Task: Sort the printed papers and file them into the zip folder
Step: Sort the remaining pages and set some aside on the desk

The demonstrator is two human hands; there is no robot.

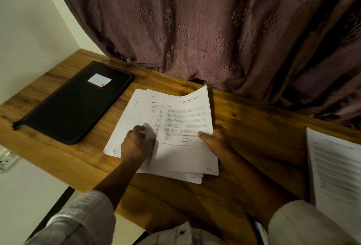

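1. Curtain (214, 29): mauve, embossed with a floral pattern, hanging in folds along the far edge and down to the wood.
2. Tabletop (254, 137): brown wood grain, set against a white wall at the left.
3. Zip folder (78, 106): black, zipped shut, lying flat on the left part of the tabletop at an angle, well apart from both hands.
4. Printed papers (185, 119): a loose pile of white sheets with black text, fanned out at the centre of the tabletop just to the right of the folder. The far right corner of the top sheets curls upward.
5. Second pile (336, 166): more printed sheets at the right edge of the view, apart from the central pile.
6. Right hand (214, 141): holds the right edge of the top sheets, thumb pressed on the printed face and fingers hidden beneath.
7. Left hand (136, 143): knuckles up, fingers curled down onto the lower fanned sheets beside the left edge of the top ones. Blur hides whether it pinches a sheet, so I cannot tell its grip.
8. Wall socket (5, 161): white, below the tabletop's left end.
9. Label (99, 80): a small white card with an orange mark, on the folder's cover.
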